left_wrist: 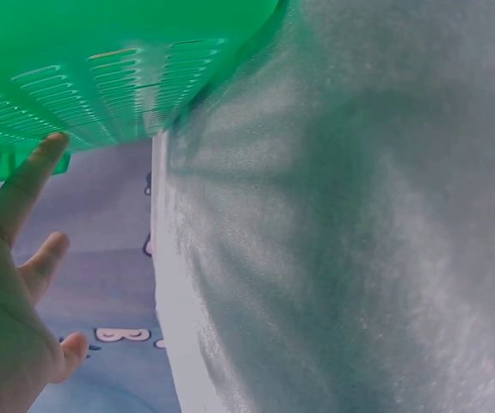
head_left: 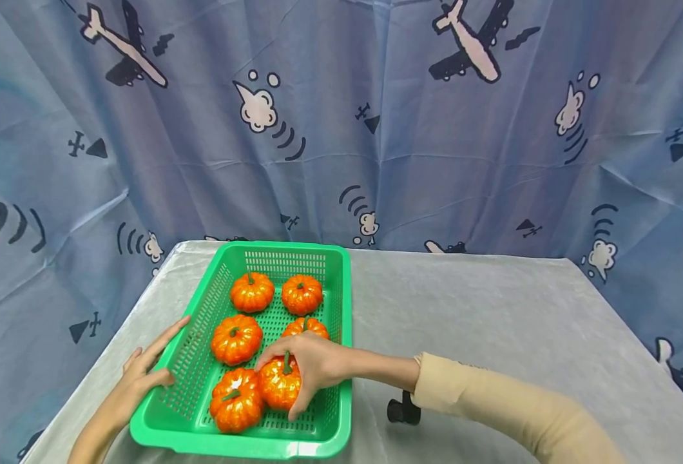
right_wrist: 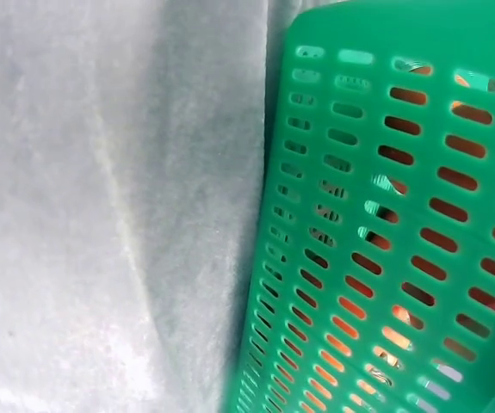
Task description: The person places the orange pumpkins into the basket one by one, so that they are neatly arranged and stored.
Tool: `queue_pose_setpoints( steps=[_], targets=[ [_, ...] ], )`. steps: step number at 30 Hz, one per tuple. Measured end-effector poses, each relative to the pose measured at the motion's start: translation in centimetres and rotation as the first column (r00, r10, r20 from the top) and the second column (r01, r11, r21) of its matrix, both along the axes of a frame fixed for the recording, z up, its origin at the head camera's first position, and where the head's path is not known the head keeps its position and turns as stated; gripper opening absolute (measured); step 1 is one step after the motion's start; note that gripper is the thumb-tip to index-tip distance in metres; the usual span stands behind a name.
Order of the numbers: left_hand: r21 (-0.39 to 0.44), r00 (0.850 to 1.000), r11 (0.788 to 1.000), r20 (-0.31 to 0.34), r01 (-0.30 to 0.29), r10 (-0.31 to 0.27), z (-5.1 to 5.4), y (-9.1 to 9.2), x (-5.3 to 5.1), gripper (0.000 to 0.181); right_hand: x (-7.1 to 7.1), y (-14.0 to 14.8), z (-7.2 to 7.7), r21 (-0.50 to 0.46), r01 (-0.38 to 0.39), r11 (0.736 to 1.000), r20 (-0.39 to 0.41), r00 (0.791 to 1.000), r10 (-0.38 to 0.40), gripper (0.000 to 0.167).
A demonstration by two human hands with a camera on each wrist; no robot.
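A green plastic basket (head_left: 346, 309) with slotted walls holds several shiny orange pumpkins, two of them at the far end, one of these a pumpkin (head_left: 252, 292) at the back left. My right hand (head_left: 318, 364) reaches over the right rim, thumb and fingers curled round the front right pumpkin (head_left: 279, 386). Beside it lies another pumpkin (head_left: 237, 401), and behind it one pumpkin (head_left: 307, 327) is partly covered by the hand. My left hand (head_left: 138, 380) rests at the left rim with spread fingers; in the left wrist view a fingertip touches the basket's outer wall (left_wrist: 126, 86).
The basket stands on the left part of a table with a pale grey cloth (head_left: 469, 309). A small black object (head_left: 403, 410) shows beneath the right forearm. A blue curtain (head_left: 330, 129) printed with airplanes hangs behind the table.
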State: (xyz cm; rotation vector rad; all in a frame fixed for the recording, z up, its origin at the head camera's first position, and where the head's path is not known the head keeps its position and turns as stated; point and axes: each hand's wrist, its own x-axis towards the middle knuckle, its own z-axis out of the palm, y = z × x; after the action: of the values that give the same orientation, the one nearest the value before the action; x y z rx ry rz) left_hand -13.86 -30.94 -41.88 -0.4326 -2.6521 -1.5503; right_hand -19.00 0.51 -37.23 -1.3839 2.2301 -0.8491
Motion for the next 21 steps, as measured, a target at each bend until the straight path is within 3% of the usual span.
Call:
queue_pose_setpoints(
  steps=[6,12,21],
  targets=[
    [-0.008,1.0,1.0,0.012,-0.005,0.005,0.0,0.0,0.0,0.084,0.3,-0.2,0.1,0.089,-0.031,0.996,-0.102,0.994,0.04,0.069],
    [-0.018,1.0,1.0,0.02,-0.009,0.009,0.1,0.0,-0.1,0.085,0.6,-0.4,-0.1,0.17,-0.043,0.985,-0.219,0.972,0.081,0.067],
    [-0.033,1.0,0.999,0.008,-0.015,0.016,0.3,0.1,-0.1,0.085,1.1,-0.8,-0.3,0.329,-0.079,0.941,-0.273,0.946,0.175,0.07]
  ],
)
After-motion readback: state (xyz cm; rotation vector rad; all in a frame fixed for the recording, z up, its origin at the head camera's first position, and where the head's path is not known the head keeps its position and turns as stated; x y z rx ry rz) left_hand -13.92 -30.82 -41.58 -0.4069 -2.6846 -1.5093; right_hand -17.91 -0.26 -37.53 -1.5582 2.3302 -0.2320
